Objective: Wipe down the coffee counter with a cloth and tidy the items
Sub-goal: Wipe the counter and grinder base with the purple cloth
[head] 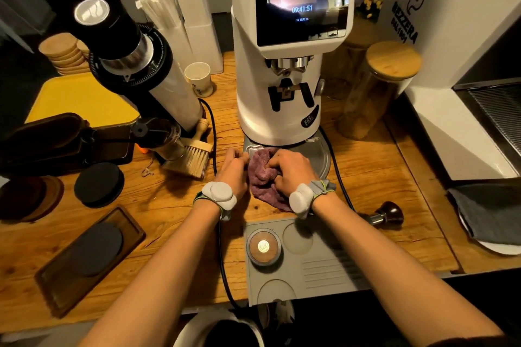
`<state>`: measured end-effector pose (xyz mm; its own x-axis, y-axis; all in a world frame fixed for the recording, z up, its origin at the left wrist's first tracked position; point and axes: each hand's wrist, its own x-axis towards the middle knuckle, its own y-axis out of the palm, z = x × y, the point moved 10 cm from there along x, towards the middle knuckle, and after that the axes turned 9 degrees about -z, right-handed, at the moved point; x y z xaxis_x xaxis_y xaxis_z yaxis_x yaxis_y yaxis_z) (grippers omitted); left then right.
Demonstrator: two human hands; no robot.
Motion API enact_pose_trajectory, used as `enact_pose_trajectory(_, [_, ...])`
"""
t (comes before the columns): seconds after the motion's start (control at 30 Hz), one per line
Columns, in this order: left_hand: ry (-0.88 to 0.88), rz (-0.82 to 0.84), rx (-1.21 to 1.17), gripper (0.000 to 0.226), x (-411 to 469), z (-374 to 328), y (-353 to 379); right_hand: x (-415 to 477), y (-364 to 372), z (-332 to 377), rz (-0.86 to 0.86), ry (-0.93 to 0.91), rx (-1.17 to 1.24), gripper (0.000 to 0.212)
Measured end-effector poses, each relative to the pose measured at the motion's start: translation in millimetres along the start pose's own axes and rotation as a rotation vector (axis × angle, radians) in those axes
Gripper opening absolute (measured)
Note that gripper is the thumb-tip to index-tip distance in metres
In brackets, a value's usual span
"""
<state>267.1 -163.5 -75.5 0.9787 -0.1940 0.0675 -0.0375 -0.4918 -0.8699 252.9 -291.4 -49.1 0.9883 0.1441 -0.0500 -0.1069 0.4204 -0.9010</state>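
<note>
Under both hands (234,170), cloth (263,177) half-hidden.

I see both hands at frame centre on a purple cloth (263,177) bunched on the wooden counter (380,177), partly over the metal tray (313,153) under the white grinder (282,65). My left hand (235,170) grips its left edge; my right hand (291,173) presses on top. A brush (194,155) lies left, a tamper (386,214) right, a grey tamping mat (324,267) below
</note>
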Motion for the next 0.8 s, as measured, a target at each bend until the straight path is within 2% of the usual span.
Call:
enact_pose_trajectory(0.17, [0.003, -0.008, 0.001, 0.026, 2.8, 1.8, 2.6, -4.5, -15.1, -30.9, -0.019, 0.036, -0.003, 0.040])
enact_pose_trajectory(0.3, [-0.112, -0.013, -0.073, 0.027, 6.3, 17.1, 8.6, -5.7, -35.3, -61.1, -0.115, 0.122, -0.022, 0.040])
enact_pose_trajectory(0.43, [-0.119, -0.025, -0.084, 0.016, 8.4, 21.4, 10.4, 0.0, -51.9, -85.3, -0.158, 0.192, -0.064, 0.039])
enact_pose_trajectory(0.5, [-0.108, 0.004, -0.078, 0.020, 7.1, 25.0, 15.2, 4.6, -57.6, -92.8, -0.162, 0.226, -0.081, 0.038])
enact_pose_trajectory(0.57, [-0.078, 0.020, -0.071, 0.026, 5.3, 23.8, 17.0, 9.7, -61.0, -96.1, -0.170, 0.263, -0.082, 0.038])
enact_pose_trajectory(0.67, [-0.064, -0.021, -0.072, 0.018, 6.6, 19.0, 12.9, 13.9, -59.3, -92.1, -0.186, 0.292, -0.082, 0.041])
enact_pose_trajectory(0.73, [-0.050, -0.056, -0.014, 0.020, 6.3, 14.8, 8.1, 16.1, -54.7, -85.2, -0.196, 0.279, -0.059, 0.045])
enact_pose_trajectory(0.8, [-0.069, -0.037, -0.068, 0.020, 6.1, 18.3, 10.9, 18.7, -49.2, -77.0, -0.194, 0.256, -0.038, 0.049])
